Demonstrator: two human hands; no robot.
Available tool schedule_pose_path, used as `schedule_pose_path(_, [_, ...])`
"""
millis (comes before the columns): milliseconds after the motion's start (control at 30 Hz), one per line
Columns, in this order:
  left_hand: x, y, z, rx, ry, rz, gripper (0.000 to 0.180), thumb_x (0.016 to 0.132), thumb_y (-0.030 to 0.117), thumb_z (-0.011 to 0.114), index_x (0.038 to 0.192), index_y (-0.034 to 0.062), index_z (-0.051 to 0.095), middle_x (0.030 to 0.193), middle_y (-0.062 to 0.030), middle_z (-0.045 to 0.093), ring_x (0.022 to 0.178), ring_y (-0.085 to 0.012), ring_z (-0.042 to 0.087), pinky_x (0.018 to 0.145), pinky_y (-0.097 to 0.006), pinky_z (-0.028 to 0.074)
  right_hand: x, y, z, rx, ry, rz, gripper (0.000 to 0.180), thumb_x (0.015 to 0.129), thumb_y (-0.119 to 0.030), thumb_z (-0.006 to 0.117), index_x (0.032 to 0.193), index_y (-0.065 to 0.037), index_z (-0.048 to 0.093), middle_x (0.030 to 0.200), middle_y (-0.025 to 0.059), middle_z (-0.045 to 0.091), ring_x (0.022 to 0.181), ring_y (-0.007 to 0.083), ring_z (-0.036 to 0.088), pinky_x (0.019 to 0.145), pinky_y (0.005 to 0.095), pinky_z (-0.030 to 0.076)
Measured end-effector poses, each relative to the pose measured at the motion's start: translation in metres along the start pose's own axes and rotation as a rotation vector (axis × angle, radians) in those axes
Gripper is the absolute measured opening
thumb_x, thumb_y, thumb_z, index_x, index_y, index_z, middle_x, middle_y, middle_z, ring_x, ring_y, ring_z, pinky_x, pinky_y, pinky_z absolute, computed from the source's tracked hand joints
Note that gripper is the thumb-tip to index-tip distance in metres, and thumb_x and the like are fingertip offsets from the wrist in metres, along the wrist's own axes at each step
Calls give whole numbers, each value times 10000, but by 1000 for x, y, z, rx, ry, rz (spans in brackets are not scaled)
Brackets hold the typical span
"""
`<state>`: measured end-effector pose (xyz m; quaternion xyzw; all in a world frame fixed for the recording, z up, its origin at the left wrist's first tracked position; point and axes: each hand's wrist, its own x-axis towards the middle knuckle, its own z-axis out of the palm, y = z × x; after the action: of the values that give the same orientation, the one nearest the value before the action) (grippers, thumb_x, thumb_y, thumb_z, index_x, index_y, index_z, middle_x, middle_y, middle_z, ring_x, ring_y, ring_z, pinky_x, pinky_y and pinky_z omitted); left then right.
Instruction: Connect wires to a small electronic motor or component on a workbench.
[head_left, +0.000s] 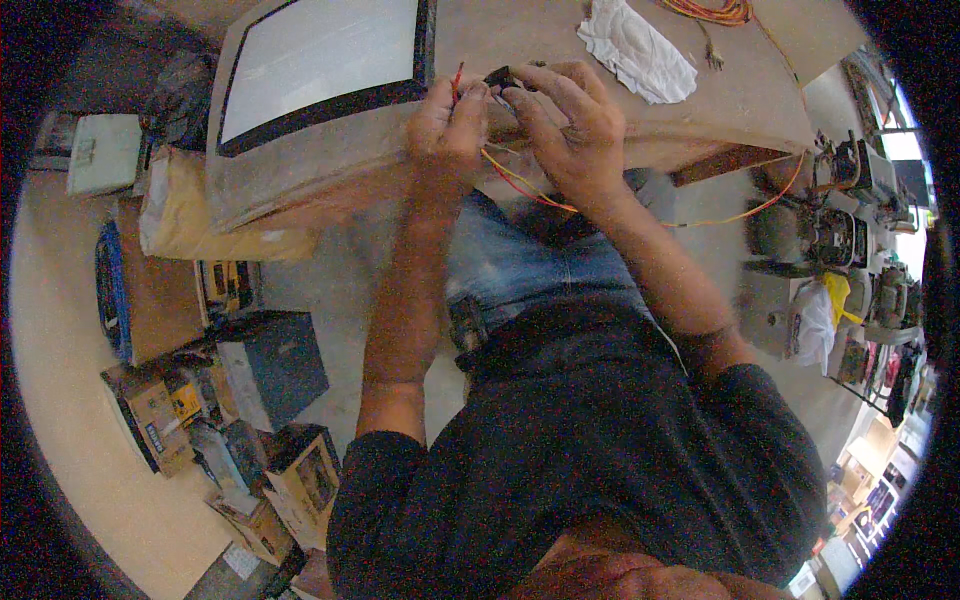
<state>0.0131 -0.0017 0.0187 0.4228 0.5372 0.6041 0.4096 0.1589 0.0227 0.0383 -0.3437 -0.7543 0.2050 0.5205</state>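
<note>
A person in a dark T-shirt and jeans bent both bare hands to fine work over the near edge of a brown table (pixel 500 45), close to the middle of that edge. The left hand (pixel 447 125) was raised at the end of a nearly straight forearm, its thumb pressed against curled fingers in a narrow grip on a thin red lead (pixel 459 75), whose tip stood up above them. The right hand (pixel 578 130) came in at a slant, forearm angled inward from the elbow, thumb and forefinger closed narrowly on a small black piece (pixel 497 77) that sat between the two hands. Whether the left fingertips also touched that piece could not be told. Red and yellow wires (pixel 545 201) hung below the hands and looped past the near edge toward the table's near right corner. A white-faced panel (pixel 320 75) in a black frame lay along the table's left edge; toward the right edge lay a crumpled white cloth (pixel 640 50) and, farther back, a coil of orange cable (pixel 715 10).
</note>
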Motion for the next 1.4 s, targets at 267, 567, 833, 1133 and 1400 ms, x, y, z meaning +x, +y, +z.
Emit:
schedule_pose_path(267, [-11,4,8,100,-1,167,193,887,198,556,951,22,604,813,-67,630,731,-124,580,665,-286,482,5,0,-5,-57,-51,20,210,779,-87,680,977,-19,659,887,125,626,818,213,619,753,306,479])
schedule_pose_path(567, [-14,24,5,359,-49,305,222,883,226,581,953,18,609,806,-59,634,738,-119,574,682,-284,475,23,3,-25,752,-292,729,131,811,-106,671,916,-30,652,862,22,636,817,121,591,746,251,465])
schedule_pose_path(833, [3,20,-9,-143,-189,-255,190,887,220,584,855,33,589,587,48,409,526,-62,360,489,-242,299,29,30,-9,727,-471,575,132,821,-103,657,920,-20,628,865,35,626,811,118,582,753,251,473])
schedule_pose_path(1133, [18,8,-18,-190,-319,-227,213,888,236,595,881,23,597,555,52,410,490,-56,369,473,-224,293,26,30,2,824,-326,461,154,823,-96,656,953,-15,638,959,58,620,892,132,575,807,271,461])
schedule_pose_path(1400, [19,-4,-9,28,-189,-12,226,899,250,584,919,26,612,636,23,514,572,-71,463,525,-251,377,25,16,6,580,-199,518,95,833,-112,651,859,-20,655,835,25,633,786,101,580,716,237,464])
